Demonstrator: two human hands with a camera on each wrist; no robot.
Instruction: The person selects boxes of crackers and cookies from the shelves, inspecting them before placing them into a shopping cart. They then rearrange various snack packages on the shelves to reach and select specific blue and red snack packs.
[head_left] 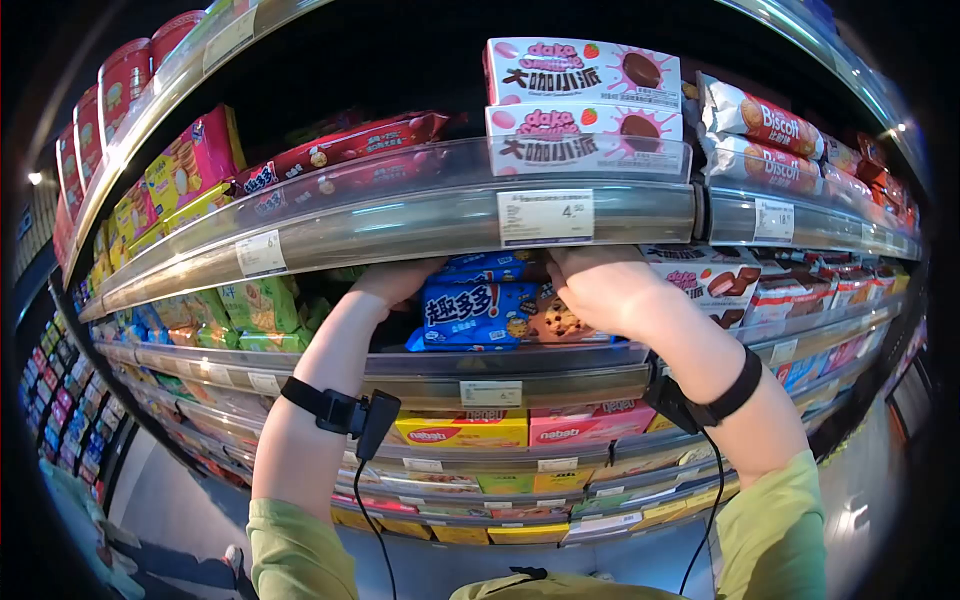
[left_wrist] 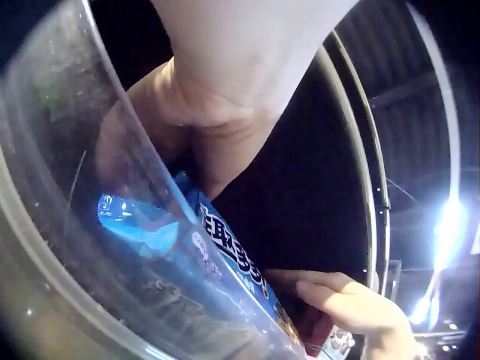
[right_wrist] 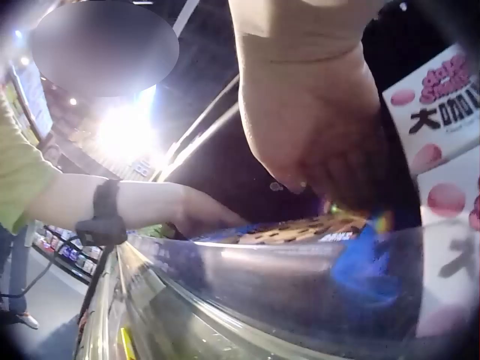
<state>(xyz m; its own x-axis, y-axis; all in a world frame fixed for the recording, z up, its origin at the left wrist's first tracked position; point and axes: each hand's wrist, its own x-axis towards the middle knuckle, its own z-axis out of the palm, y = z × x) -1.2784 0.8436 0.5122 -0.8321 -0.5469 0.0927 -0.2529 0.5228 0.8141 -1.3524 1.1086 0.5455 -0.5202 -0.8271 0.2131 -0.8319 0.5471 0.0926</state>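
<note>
A blue pack of chocolate chip cookies (head_left: 480,312) stands on the middle shelf behind a clear front guard, with more blue packaging just behind its top edge. My left hand (head_left: 395,280) holds the pack's left end; in the left wrist view that hand (left_wrist: 202,120) comes down over the crimped end, its fingertips partly hidden. At the right end, my right hand (head_left: 595,285) grips the pack beside the cookie picture, with bent fingers. Seen from the right wrist, the right hand (right_wrist: 319,142) reaches down behind the guard, fingertips in shadow.
The shelf above, with its price tag (head_left: 546,218), overhangs both hands. Green snack packs (head_left: 262,305) stand to the left, and a white and pink box (head_left: 705,280) to the right. The clear guard (right_wrist: 247,277) runs along the shelf front. Yellow wafer boxes (head_left: 460,430) sit below.
</note>
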